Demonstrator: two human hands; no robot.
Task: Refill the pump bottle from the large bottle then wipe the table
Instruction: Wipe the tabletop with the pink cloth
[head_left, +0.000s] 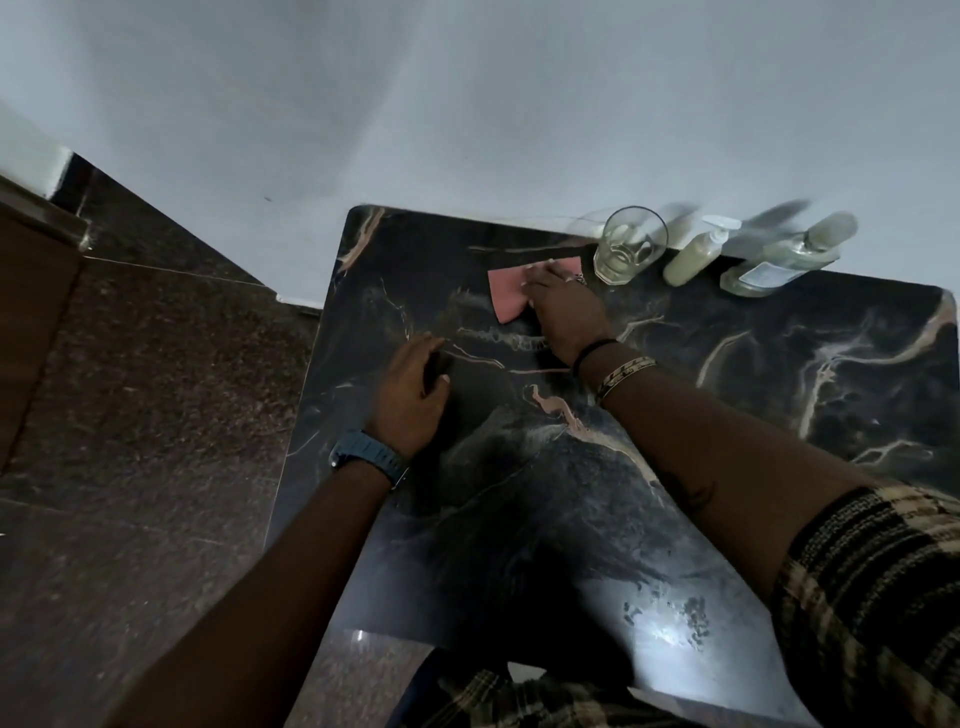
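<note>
A pink cloth (506, 296) lies flat on the black marble table (727, 415) near its far edge. My right hand (566, 312) presses down on the cloth's right part, fingers spread over it. My left hand (410, 395) rests palm-down on the table near the left edge, holding nothing. At the far edge stand a small pump bottle (693, 254) with pale liquid and, to its right, a large clear bottle (779, 260) with a white label.
An empty drinking glass (628, 249) stands just right of the cloth, close to my right hand's fingers. A pale wall runs behind the table. Dark stone floor (156, 389) lies to the left, with a wooden door edge (31, 312) at far left.
</note>
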